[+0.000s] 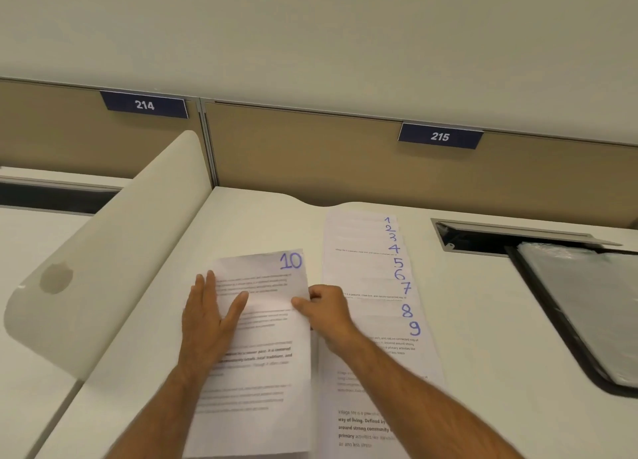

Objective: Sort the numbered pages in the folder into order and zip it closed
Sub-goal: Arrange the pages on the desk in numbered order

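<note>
Here my left hand [207, 320] lies flat, fingers spread, on the page numbered 10 [266, 337] on the white worktop [262, 223]. My right hand [326, 308] pinches that page's right edge between thumb and fingers. Just right of this grip lie the fanned pages 1 to 9 [373, 279]; further right, well apart, sits the black-edged zip folder [583, 306].
</note>
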`<state>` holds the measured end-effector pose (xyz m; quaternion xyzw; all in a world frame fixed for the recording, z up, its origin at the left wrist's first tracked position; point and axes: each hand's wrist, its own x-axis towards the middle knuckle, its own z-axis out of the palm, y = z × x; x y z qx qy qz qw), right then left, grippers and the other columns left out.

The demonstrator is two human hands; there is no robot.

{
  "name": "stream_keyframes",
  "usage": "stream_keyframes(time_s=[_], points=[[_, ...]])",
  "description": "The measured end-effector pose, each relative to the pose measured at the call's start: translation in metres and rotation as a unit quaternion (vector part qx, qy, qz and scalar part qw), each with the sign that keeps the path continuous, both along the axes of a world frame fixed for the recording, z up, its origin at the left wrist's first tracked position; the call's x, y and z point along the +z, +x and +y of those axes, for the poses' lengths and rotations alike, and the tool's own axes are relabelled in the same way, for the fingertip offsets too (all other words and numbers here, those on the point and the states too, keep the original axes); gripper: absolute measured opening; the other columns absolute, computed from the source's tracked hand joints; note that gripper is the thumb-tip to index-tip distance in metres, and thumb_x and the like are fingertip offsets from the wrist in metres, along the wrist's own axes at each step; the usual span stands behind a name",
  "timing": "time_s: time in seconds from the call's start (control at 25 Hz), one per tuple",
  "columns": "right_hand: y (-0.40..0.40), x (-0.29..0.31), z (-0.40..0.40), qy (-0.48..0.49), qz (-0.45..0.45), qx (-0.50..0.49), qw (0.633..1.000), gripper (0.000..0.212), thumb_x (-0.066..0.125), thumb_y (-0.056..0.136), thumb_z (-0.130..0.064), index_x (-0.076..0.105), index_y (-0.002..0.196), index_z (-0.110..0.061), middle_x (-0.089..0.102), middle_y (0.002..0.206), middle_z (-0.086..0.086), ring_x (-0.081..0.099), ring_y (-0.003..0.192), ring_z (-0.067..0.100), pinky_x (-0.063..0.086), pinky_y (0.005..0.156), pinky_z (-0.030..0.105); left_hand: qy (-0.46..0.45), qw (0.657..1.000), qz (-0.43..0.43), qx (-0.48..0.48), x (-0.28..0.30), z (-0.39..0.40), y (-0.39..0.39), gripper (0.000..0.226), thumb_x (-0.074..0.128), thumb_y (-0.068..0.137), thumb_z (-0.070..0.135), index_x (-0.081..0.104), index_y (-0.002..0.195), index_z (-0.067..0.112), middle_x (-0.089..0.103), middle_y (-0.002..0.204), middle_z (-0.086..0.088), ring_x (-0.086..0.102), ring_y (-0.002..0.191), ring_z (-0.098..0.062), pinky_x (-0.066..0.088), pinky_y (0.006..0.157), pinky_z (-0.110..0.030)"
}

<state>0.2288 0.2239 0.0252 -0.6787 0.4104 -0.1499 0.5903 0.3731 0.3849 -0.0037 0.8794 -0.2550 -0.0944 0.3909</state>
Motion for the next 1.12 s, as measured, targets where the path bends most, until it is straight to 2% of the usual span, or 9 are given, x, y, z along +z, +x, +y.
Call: stream_keyframes(time_s=[0.08, 0.2, 0.36, 0.44, 0.6, 0.72, 0.8, 0.88, 1.12], points=[[-0.023, 0.005, -0.023, 0.022, -0.016, -0.024, 0.999, 0.017, 0.079, 0.073, -0.022, 0.073, 0.08, -0.008, 0.077, 0.086, 0.01, 0.075, 0.086, 0.032, 0.061, 0.079, 0.054, -0.097, 0.992, 0.072, 0.022, 0.013, -0.014, -0.012, 0.086, 0.06, 0.092, 0.053, 0.018, 0.159, 0.02, 0.024, 0.163, -0.004, 0.025, 0.148, -0.024, 0.02, 0.121, -0.04], [-0.064, 0.013, -0.051, 0.071, -0.043, -0.069, 0.994, 0.007, 0.074, 0.086, -0.005, 0.072, 0.09, 0.0, 0.077, 0.093, 0.014, 0.074, 0.087, 0.031, 0.062, 0.076, 0.046, -0.169, 0.966, 0.192, 0.029, 0.031, -0.037, -0.034, 0.07, 0.07, 0.091, 0.037, 0.034, 0.151, 0.026, 0.053, 0.131, -0.005, 0.057, 0.111, -0.021, 0.042, 0.097, -0.034], [-0.119, 0.016, -0.07, 0.108, -0.044, -0.106, 0.988, 0.005, 0.07, 0.088, 0.002, 0.07, 0.084, 0.0, 0.076, 0.09, 0.014, 0.073, 0.076, 0.025, 0.06, 0.064, 0.035, -0.194, 0.939, 0.285, -0.013, 0.038, -0.058, -0.065, 0.018, 0.074, 0.09, 0.022, 0.066, 0.104, 0.015, 0.073, 0.085, -0.004, 0.068, 0.072, -0.012, 0.051, 0.067, -0.024], [-0.143, 0.013, -0.074, 0.127, -0.036, -0.122, 0.984, 0.001, 0.07, 0.088, 0.002, 0.071, 0.088, 0.003, 0.076, 0.094, 0.017, 0.074, 0.083, 0.032, 0.062, 0.071, 0.042, -0.18, 0.933, 0.308, -0.048, 0.035, -0.062, -0.079, 0.016, 0.072, 0.091, 0.018, 0.065, 0.083, 0.005, 0.073, 0.075, -0.006, 0.066, 0.066, -0.019, 0.049, 0.053, -0.024], [-0.184, 0.004, -0.077, 0.153, -0.011, -0.133, 0.979, 0.013, 0.069, 0.086, 0.004, 0.07, 0.097, 0.011, 0.076, 0.095, 0.022, 0.073, 0.091, 0.041, 0.059, 0.084, 0.055, -0.099, 0.936, 0.315, -0.12, 0.031, -0.063, -0.097, 0.03, 0.071, 0.088, 0.01, 0.051, 0.066, 0.007, 0.057, 0.063, -0.014, 0.05, 0.053, -0.021, 0.035, 0.043, -0.024], [-0.209, -0.003, -0.074, 0.135, 0.025, -0.11, 0.984, 0.006, 0.068, 0.087, 0.002, 0.071, 0.087, 0.007, 0.076, 0.089, 0.019, 0.075, 0.08, 0.035, 0.061, 0.072, 0.042, -0.029, 0.934, 0.313, -0.171, 0.029, -0.063, -0.109, 0.043, 0.069, 0.087, 0.005, 0.041, 0.056, 0.013, 0.046, 0.053, -0.007, 0.039, 0.044, -0.017, 0.026, 0.041, -0.021], [-0.223, -0.008, -0.074, 0.089, 0.071, -0.084, 0.99, 0.018, 0.071, 0.085, -0.003, 0.062, 0.07, 0.001, 0.075, 0.078, 0.012, 0.07, 0.063, 0.024, 0.051, 0.056, 0.028, 0.013, 0.934, 0.297, -0.198, 0.026, -0.062, -0.114, 0.045, 0.069, 0.086, 0.004, 0.04, 0.054, 0.015, 0.043, 0.052, -0.006, 0.038, 0.044, -0.016, 0.026, 0.042, -0.02], [-0.234, -0.012, -0.074, 0.044, 0.116, -0.065, 0.99, 0.027, 0.076, 0.081, -0.009, 0.052, 0.069, -0.006, 0.063, 0.065, 0.008, 0.056, 0.047, 0.017, 0.038, 0.045, 0.022, 0.05, 0.934, 0.277, -0.222, 0.021, -0.06, -0.118, 0.048, 0.071, 0.085, 0.005, 0.039, 0.05, 0.015, 0.041, 0.049, -0.003, 0.035, 0.043, -0.014, 0.027, 0.042, -0.02], [-0.25, -0.015, -0.075, 0.003, 0.168, -0.031, 0.985, 0.036, 0.085, 0.071, -0.016, 0.052, 0.058, -0.015, 0.056, 0.054, 0.0, 0.045, 0.045, 0.014, 0.033, 0.047, 0.023, 0.142, 0.933, 0.208, -0.257, 0.016, -0.061, -0.121, 0.051, 0.08, 0.077, 0.011, 0.043, 0.042, 0.019, 0.042, 0.045, 0.007, 0.037, 0.044, -0.009, 0.031, 0.048, -0.019]])
